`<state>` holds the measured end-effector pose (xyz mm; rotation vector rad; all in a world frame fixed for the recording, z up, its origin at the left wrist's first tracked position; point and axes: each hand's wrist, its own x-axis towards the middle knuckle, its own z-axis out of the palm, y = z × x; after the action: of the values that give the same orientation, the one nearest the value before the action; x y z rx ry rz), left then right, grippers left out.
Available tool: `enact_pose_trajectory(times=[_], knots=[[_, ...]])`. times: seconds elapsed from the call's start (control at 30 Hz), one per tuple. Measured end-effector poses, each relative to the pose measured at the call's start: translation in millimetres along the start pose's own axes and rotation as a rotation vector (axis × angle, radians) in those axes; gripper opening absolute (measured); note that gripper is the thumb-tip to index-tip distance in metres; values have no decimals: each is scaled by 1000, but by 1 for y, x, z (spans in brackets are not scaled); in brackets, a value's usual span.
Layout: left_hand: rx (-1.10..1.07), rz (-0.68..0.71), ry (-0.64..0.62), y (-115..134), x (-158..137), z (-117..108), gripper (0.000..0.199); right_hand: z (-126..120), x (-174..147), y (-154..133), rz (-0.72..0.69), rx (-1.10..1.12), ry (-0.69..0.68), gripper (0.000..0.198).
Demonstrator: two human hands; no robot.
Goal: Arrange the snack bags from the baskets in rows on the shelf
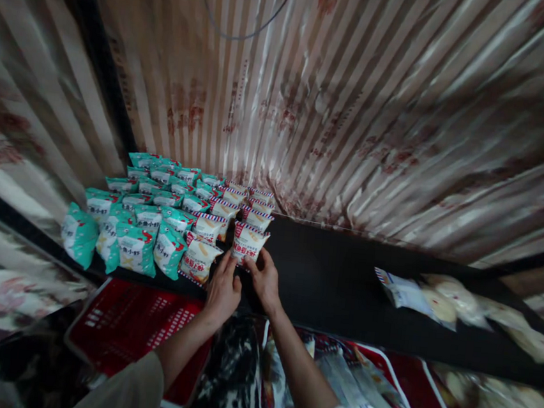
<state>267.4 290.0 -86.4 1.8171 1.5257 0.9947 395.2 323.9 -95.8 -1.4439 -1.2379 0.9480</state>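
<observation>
White snack packet being handled.
Left hand and right hand are touching its lower edge; whether fingers are pinching, I cannot tell.

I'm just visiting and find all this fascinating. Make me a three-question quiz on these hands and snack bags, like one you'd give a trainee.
1. True or false: in the picture, the group of teal bags is to the left of the group of white bags.

2. Multiple choice: what is the main colour of the bag that the left hand and right hand are handling?
a) teal
b) white
c) black

3. Open: what lies toward the right end of the black shelf, apart from the rows?

Key:
1. True
2. b
3. A few pale packages
</observation>
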Motion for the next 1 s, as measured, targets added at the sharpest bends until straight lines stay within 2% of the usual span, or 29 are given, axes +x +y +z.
enact_pose_trajectory(times=[0.1, 0.23, 0.5, 0.7, 1.0], knots=[[12, 16, -10, 0, -1, 0, 51, 2, -1, 0, -3, -64, 77, 61], [36, 20, -37, -2, -3, 1, 53, 5, -4, 1, -39, -139, 114, 58], [45, 28, -25, -5, -9, 4, 59, -3, -7, -2, -138, -231, 222, 65], [38, 40, -34, -6, -11, 10, 62, -2, -1, 0, -83, -199, 165, 69], [73, 7, -18, -7, -2, 3, 62, 13, 3, 1, -141, -232, 144, 57]])
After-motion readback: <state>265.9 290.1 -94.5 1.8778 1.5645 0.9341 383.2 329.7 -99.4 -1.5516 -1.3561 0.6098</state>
